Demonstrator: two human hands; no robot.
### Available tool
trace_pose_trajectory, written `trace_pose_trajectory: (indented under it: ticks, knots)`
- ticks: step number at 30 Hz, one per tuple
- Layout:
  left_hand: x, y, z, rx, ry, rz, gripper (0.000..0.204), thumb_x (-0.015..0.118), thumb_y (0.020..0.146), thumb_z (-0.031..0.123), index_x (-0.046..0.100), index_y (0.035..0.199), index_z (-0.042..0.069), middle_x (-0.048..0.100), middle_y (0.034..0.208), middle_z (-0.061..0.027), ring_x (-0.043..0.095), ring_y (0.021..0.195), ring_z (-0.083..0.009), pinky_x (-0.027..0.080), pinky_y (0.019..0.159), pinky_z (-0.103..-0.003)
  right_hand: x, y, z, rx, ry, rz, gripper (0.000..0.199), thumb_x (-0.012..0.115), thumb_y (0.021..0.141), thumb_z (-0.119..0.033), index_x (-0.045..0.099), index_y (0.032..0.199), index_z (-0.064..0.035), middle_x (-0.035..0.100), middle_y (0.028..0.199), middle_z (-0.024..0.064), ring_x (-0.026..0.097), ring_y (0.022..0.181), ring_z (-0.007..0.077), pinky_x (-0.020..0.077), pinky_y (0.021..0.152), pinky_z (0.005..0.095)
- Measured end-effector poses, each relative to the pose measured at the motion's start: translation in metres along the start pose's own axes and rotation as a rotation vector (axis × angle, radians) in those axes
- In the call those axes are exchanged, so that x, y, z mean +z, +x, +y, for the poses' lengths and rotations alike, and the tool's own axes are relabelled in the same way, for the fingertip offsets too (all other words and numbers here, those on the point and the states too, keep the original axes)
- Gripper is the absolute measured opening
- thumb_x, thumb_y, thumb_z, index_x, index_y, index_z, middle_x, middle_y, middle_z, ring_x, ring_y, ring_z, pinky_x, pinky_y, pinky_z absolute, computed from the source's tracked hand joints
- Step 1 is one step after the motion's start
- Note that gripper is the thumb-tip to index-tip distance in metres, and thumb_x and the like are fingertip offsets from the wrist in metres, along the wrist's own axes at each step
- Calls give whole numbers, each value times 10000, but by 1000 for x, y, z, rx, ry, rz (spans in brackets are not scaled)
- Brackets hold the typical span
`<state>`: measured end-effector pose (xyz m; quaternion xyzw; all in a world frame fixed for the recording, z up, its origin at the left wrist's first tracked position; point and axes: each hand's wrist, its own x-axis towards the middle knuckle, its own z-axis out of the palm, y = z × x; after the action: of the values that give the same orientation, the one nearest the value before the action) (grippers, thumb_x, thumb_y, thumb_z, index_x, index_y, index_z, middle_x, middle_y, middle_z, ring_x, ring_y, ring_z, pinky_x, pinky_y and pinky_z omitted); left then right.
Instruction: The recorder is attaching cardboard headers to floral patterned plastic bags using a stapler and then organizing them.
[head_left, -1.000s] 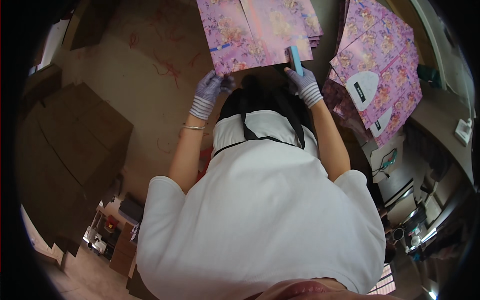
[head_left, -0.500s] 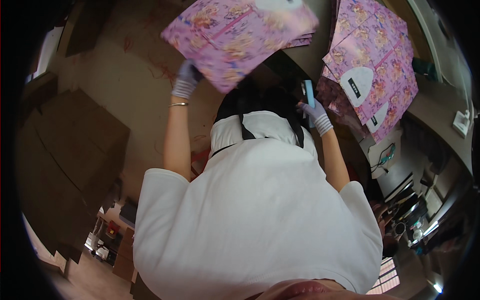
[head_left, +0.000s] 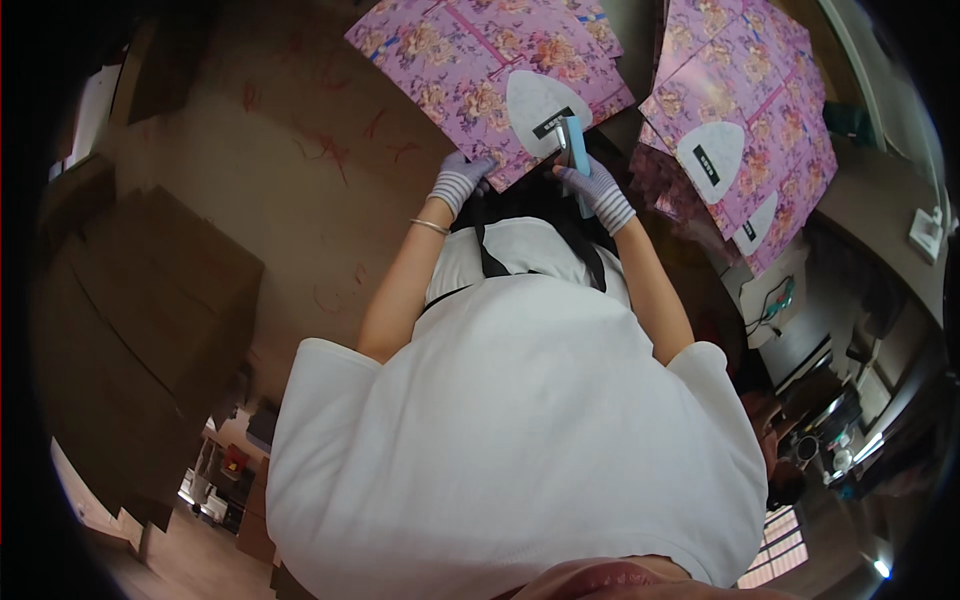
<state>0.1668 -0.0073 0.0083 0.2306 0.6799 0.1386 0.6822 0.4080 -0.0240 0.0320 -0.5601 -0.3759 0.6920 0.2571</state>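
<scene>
Floral panel (head_left: 455, 85), top centre of frame: pink-purple, yellowish blooms, darker pink band, rounded white patch (head_left: 535, 100) bearing a black label (head_left: 552, 122); one corner pointing down. Person's left hand (head_left: 467, 180) grips its edge beside that corner; right hand (head_left: 594, 190) closed round a blue tool (head_left: 577, 147), near the patch.

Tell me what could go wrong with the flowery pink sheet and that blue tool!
The left hand holds the flowery pink sheet near its lower corner, so the sheet might twist or slip. The blue tool in the right hand overlaps the sheet's edge in this view, so it could crease or mark it. The overlapping sheets at the right are unevenly fanned, so a bump might make them slide.
</scene>
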Motion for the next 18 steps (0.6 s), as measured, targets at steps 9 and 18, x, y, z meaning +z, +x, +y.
trace_pose_trajectory:
  ticks: [9, 18]
  knots:
    - [4, -26, 0, 97, -237, -109, 146, 514, 791, 33, 503, 916, -40, 571, 738, -125, 595, 517, -215, 493, 413, -286, 7, -16, -5, 113, -482, -213, 463, 632, 741, -371, 518, 1022, -22, 588, 864, 124, 556, 761, 207, 443, 709, 310]
    - [-3, -30, 29, 173, -336, -123, 154, 501, 788, 1, 504, 929, -60, 567, 718, -140, 597, 522, -233, 507, 423, -297, 29, -15, -19, -8, -547, -153, 528, 622, 737, -413, 513, 1077, -24, 589, 883, 176, 564, 801, 277, 437, 741, 330]
